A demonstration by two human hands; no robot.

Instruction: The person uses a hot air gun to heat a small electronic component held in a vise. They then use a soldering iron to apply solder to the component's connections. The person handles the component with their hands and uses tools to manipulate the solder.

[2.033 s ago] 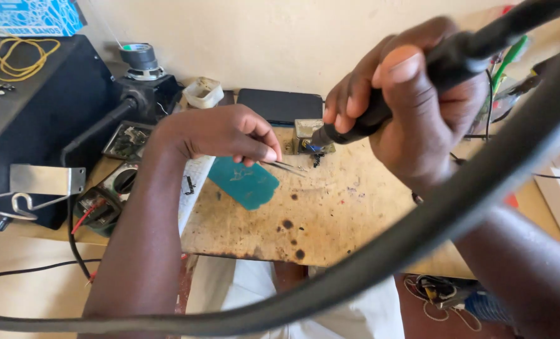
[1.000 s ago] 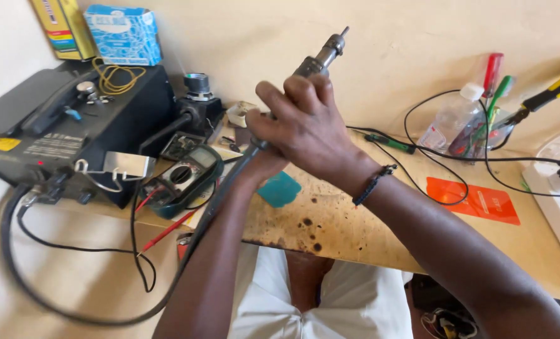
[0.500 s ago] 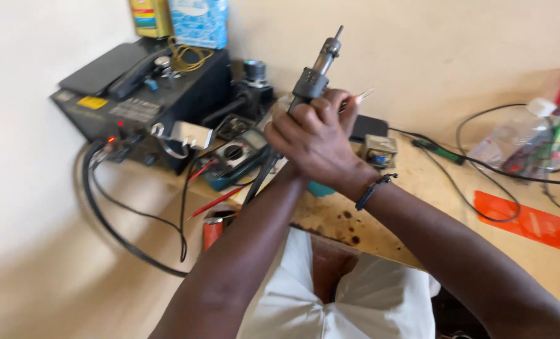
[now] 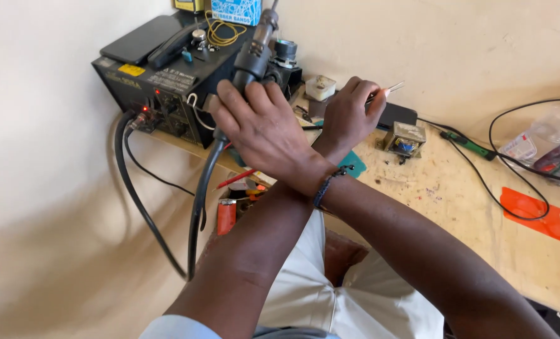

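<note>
Since half a second earlier the arms had crossed further: the right hand had carried the hot-air handpiece leftward until it stood over the black rework station, while the left hand had shifted right, toward the small transformer on the wooden bench. That put the tool away from the bench's working area and close to its base unit. The right hand was clenched round the handpiece's grip; the left pinched a thin pair of tweezers, though the grip there was partly hidden. The handpiece's long axis ran nearly upright, tilted slightly right, its nozzle pointing up and away toward the wall, its thick black hose trailing down below the hand.
</note>
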